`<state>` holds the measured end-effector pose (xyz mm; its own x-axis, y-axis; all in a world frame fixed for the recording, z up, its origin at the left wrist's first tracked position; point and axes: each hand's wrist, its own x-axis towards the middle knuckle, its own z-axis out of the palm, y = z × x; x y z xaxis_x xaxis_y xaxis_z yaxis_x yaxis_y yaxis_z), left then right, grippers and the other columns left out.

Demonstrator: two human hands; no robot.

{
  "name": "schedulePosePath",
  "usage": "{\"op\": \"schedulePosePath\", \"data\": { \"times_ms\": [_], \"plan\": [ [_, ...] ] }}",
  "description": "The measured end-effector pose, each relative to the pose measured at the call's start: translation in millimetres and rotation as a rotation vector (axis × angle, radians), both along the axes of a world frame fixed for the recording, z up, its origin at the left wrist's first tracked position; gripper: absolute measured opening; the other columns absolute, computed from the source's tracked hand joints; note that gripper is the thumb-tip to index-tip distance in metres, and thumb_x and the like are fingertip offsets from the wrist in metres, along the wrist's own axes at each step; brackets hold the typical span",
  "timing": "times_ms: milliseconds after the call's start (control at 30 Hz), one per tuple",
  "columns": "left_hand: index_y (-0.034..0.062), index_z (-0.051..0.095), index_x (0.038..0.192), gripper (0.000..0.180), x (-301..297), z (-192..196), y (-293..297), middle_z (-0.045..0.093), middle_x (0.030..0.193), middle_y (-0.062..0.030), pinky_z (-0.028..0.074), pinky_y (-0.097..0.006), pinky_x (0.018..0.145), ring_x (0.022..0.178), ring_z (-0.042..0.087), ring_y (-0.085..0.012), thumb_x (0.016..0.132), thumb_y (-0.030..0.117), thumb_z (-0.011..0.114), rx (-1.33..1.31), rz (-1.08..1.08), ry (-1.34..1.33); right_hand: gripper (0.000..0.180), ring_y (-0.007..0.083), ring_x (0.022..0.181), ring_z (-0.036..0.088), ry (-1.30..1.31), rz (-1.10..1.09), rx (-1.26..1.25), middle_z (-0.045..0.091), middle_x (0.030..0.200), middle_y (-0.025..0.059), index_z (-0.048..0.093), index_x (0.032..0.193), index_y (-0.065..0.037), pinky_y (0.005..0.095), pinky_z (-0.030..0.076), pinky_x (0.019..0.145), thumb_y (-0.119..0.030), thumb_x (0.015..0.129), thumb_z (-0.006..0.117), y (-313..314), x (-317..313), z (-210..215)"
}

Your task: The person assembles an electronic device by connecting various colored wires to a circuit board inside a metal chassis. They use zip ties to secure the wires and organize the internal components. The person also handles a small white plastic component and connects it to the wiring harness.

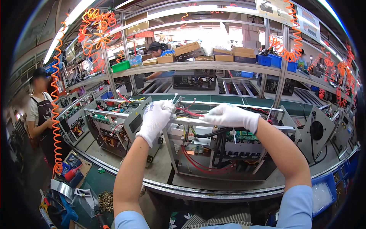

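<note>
Both my hands wear white gloves above an open metal equipment chassis [225, 173] with boards and wiring inside. My left hand [157, 116] is closed at its upper left corner, and a thin white cable tie [175, 97] pokes up from the fingers. Red wires [189, 112] run between the two hands along the top rail. My right hand [232, 116] pinches their right end; the fingertips are partly hidden. Below it a second white cable tie [234, 136] hangs by a black cable bundle [213, 133].
Similar open chassis stand left [114, 122] and right [316, 128] on the bench. A shelf [152, 68] with boxes crosses behind. An orange coiled hose [56, 114] hangs at left, near another person [40, 110]. Brass fasteners [106, 201] and a blue bin [324, 194] lie nearer.
</note>
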<state>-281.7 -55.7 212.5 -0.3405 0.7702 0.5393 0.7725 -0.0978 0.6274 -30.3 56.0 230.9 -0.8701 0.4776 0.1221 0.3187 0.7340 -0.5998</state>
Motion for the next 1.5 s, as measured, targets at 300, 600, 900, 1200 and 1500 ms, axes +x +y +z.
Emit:
{"op": "schedulePosePath", "data": {
  "times_ms": [300,600,900,1200,1500],
  "plan": [
    [0.0041,0.071,0.09,0.027,16,6,-19,0.07,0.079,-0.0108,0.048,-0.034,0.071,0.076,0.065,-0.0225,0.092,0.027,0.056,-0.085,0.173,0.099,0.068,0.0346,0.101,0.065,-0.223,0.011,0.612,0.07,0.102,0.0177,0.058,0.126,-0.003,0.0403,0.047,0.091,-0.055,0.082,0.066,-37,5,7],
    [0.0094,0.067,0.094,0.033,31,11,-6,0.069,0.09,-0.0145,0.048,-0.045,0.081,0.092,0.064,-0.0342,0.095,0.035,0.046,-0.233,0.412,0.402,0.062,0.0323,0.101,0.064,-0.259,-0.055,0.584,0.069,0.098,0.0162,0.061,0.118,-0.006,0.0402,0.048,0.088,-0.054,0.079,0.066,-39,4,1],
    [0.0012,0.063,0.098,0.018,51,-8,-66,0.063,0.092,-0.0161,0.048,-0.041,0.074,0.083,0.062,-0.0324,0.094,0.015,0.053,0.451,0.146,0.267,0.035,0.0286,0.093,0.068,-0.176,-0.101,0.408,0.071,0.092,0.0132,0.07,0.097,-0.01,0.0393,0.05,0.084,-0.042,0.09,0.056,-42,0,3],
    [0.0057,0.062,0.092,0.017,93,-58,-46,0.063,0.11,-0.0122,0.05,-0.044,0.08,0.096,0.062,-0.0352,0.092,0.021,0.053,-0.125,-0.209,0.368,0.06,0.029,0.094,0.067,-0.207,-0.031,0.297,0.069,0.097,0.0157,0.063,0.113,-0.006,0.0354,0.05,0.081,-0.053,0.077,0.067,-35,3,2],
    [0.0025,0.064,0.099,0.019,79,-16,-39,0.066,0.095,-0.0148,0.051,-0.037,0.082,0.092,0.064,-0.0324,0.082,0.002,0.055,0.016,-0.244,0.452,0.072,0.0353,0.101,0.065,-0.177,-0.09,0.487,0.069,0.101,0.0216,0.066,0.109,-0.002,0.0417,0.05,0.089,-0.067,0.082,0.056,-43,8,3]
  ]
}}
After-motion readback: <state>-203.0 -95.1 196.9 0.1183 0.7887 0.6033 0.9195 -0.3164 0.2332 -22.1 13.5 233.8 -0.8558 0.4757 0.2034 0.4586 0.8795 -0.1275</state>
